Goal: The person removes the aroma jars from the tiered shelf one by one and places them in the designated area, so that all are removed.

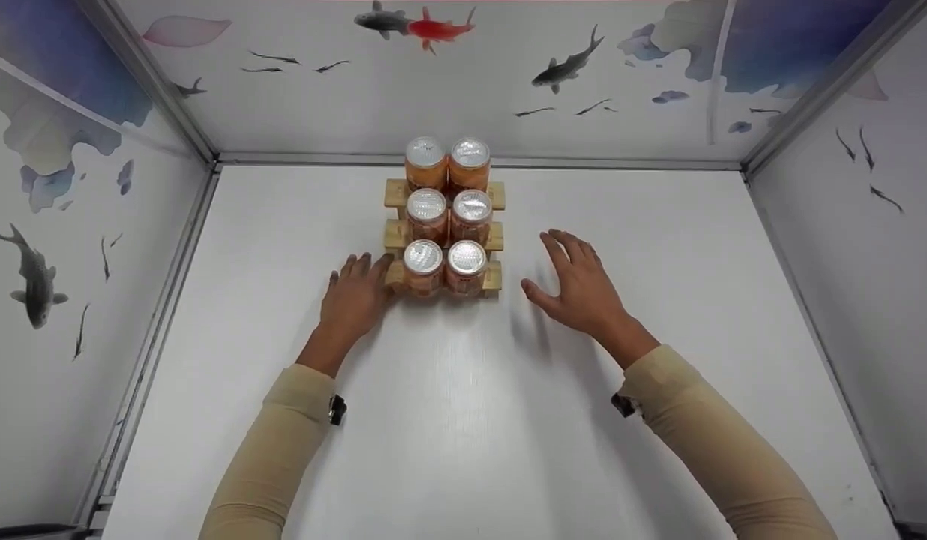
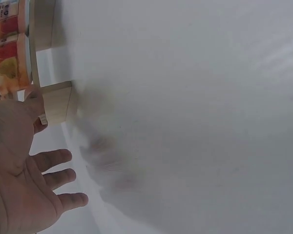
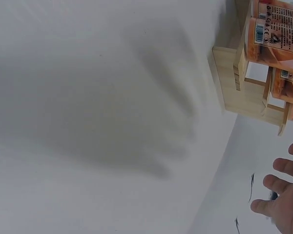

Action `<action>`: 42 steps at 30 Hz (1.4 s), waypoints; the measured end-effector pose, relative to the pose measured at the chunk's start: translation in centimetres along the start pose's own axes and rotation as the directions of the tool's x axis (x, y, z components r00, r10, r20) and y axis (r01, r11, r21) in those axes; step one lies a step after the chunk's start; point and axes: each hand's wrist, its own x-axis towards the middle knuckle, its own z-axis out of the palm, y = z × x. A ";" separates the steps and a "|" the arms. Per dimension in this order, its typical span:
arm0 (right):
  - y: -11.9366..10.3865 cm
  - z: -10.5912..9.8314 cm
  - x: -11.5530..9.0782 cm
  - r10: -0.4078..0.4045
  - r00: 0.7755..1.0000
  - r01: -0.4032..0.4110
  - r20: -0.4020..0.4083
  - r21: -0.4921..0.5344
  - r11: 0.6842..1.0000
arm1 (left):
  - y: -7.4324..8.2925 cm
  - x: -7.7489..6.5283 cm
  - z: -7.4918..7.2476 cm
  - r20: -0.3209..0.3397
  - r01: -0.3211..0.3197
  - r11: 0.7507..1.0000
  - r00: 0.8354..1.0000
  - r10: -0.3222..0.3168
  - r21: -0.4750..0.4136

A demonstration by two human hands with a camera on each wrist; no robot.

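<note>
A wooden stepped rack (image 1: 395,235) stands on the table with several orange cans on its three steps, in pairs. Their silver lids face up, among them the front right can (image 1: 466,259) and the front left can (image 1: 423,259). My left hand (image 1: 355,297) pinches the left end of the lowest step between thumb and forefinger. In the left wrist view, the other fingers (image 2: 58,178) of that hand are spread away from the wood. To the right of the rack, my right hand (image 1: 580,291) hovers over the table, fingers apart and holding nothing.
The white table (image 1: 448,435) is enclosed by a back wall (image 1: 463,90) and side walls printed with fish. Metal frame strips (image 1: 583,163) run along the wall bases. The rack stands close to the back wall.
</note>
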 end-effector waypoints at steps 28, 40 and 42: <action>-4.3 2.2 1.9 -0.089 0.994 0.084 0.062 0.071 0.994 | -0.4 0.2 0.3 0.031 0.041 0.994 0.999 -0.038 -0.105; -5.8 3.1 2.7 -0.104 0.994 0.099 0.038 0.126 0.987 | -0.2 0.1 0.3 0.025 0.038 0.995 0.999 -0.036 -0.097; -6.0 3.2 2.9 -0.109 0.994 0.104 0.031 0.148 0.984 | -0.2 0.1 0.2 0.028 0.042 0.994 0.999 -0.039 -0.099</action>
